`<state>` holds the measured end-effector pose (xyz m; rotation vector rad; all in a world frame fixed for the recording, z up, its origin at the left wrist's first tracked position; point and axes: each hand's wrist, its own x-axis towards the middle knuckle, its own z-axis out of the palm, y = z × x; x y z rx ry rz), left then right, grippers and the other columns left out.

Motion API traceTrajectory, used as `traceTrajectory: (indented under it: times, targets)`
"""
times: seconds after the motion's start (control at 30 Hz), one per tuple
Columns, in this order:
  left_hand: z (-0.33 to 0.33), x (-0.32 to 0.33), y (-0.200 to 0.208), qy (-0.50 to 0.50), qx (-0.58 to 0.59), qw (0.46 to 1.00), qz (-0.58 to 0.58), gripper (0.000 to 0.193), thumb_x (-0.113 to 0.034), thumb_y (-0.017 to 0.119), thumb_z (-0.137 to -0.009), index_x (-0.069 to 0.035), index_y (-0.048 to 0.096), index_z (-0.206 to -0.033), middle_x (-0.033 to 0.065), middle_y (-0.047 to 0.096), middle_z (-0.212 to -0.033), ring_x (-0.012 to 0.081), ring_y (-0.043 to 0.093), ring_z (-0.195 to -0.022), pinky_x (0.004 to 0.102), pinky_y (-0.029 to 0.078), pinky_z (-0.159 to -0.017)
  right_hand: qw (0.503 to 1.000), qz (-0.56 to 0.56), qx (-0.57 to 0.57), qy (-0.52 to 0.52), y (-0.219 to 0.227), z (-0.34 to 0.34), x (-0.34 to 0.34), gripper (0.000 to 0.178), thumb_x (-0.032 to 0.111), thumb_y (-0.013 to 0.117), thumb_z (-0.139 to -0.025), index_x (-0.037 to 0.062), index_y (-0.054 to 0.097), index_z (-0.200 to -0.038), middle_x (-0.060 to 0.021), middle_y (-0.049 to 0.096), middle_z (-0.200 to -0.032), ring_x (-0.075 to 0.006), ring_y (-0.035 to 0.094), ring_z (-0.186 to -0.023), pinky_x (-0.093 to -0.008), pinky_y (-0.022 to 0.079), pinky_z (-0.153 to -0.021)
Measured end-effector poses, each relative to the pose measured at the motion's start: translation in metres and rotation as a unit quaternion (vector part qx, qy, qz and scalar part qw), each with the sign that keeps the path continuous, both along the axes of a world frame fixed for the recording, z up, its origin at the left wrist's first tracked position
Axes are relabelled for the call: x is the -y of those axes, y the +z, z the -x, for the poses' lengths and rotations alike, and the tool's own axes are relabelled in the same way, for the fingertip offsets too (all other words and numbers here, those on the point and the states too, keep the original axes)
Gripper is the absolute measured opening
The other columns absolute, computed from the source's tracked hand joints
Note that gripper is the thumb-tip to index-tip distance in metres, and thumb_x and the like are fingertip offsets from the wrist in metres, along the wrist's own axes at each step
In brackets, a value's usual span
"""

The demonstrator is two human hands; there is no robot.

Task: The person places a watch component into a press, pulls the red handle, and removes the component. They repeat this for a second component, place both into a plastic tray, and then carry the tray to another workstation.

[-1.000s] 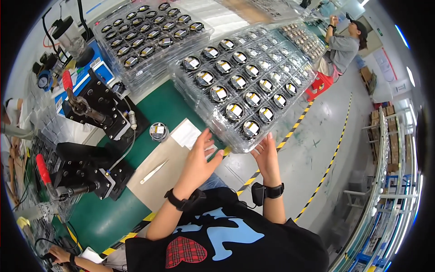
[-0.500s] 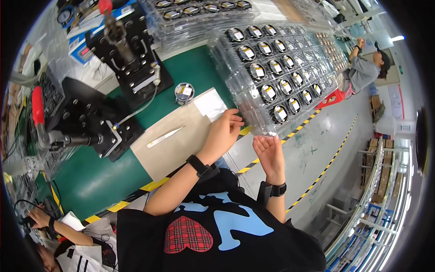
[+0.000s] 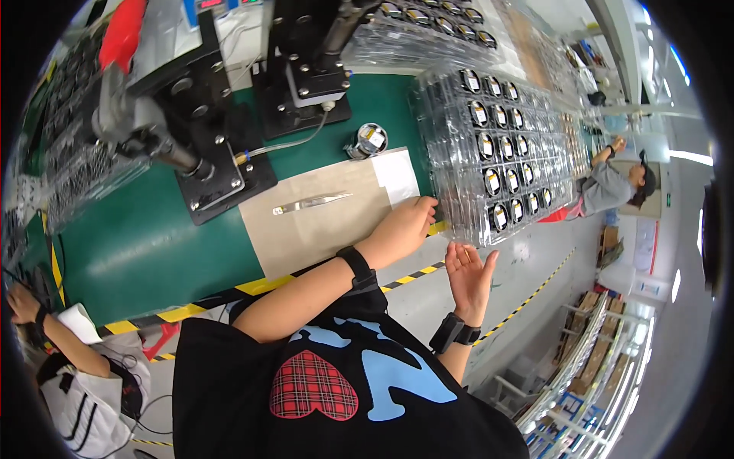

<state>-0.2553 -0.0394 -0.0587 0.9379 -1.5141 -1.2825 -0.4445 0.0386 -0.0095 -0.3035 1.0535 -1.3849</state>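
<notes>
- Left hand (image 3: 401, 223) lies fingers down on the near corner of the stack of clear trays (image 3: 497, 153), fingertips curled onto its edge, touching it; grip not fully visible, looks like a light hold on the rim.
- Right hand (image 3: 468, 271) open, palm up, fingers spread, just below the tray stack's near edge, off the bench edge, not touching it as far as I can see.
- Both wrists wear black wristbands (image 3: 354, 264).
- Tray stack sits on the right part of the green bench (image 3: 138, 245), filled with rows of small round black parts.
- Just left of the left hand: tan mat (image 3: 321, 229) with a white paper sheet (image 3: 397, 172) at its far right corner.
- Metal tweezers (image 3: 310, 203) lie on the mat.
- Small round part (image 3: 371, 140) beyond the mat, near the paper.
- Black press fixtures (image 3: 206, 153) further left and behind, one with a red handle (image 3: 122, 30).
- Another person (image 3: 612, 183) sits well beyond the trays.
</notes>
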Motion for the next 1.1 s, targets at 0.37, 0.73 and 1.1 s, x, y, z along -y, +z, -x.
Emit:
traceTrajectory:
  times: [0.37, 0.73, 1.1]
  targets:
    - [-0.007, -0.009, -0.007, 0.026, 0.092, 0.989, 0.109, 0.036, 0.002, 0.052, -0.082, -0.001, 0.052, -0.118, 0.0139, 0.057, -0.097, 0.0297, 0.062, -0.083, 0.0392, 0.05, -0.071, 0.993, -0.002, -0.119, -0.011, 0.03, -0.001, 0.016, 0.052, 0.05, 0.059, -0.088, -0.0015, 0.06, -0.09, -0.0162, 0.065, -0.094, -0.0293, 0.059, -0.096, -0.0381, 0.046, -0.088]
    - [-0.003, -0.016, -0.017, 0.024, 0.12, 0.984, 0.129, 0.037, -0.003, 0.051, -0.081, -0.001, 0.059, -0.117, 0.015, 0.052, -0.098, 0.0291, 0.058, -0.091, 0.0371, 0.05, -0.076, 0.985, -0.005, -0.173, 0.006, 0.048, 0.008, 0.021, 0.051, 0.048, 0.062, -0.087, -0.003, 0.061, -0.086, -0.0176, 0.065, -0.093, -0.0281, 0.06, -0.092, -0.0359, 0.046, -0.085]
    - [0.005, -0.012, -0.015, 0.024, 0.044, 0.996, 0.071, 0.038, 0.001, 0.051, -0.081, 0.0, 0.059, -0.118, 0.0158, 0.055, -0.103, 0.0284, 0.059, -0.092, 0.0368, 0.05, -0.078, 0.982, -0.013, -0.187, 0.01, 0.05, 0.004, 0.022, 0.051, 0.047, 0.064, -0.086, -0.0044, 0.061, -0.09, -0.0185, 0.065, -0.092, -0.0275, 0.06, -0.092, -0.0364, 0.046, -0.086]
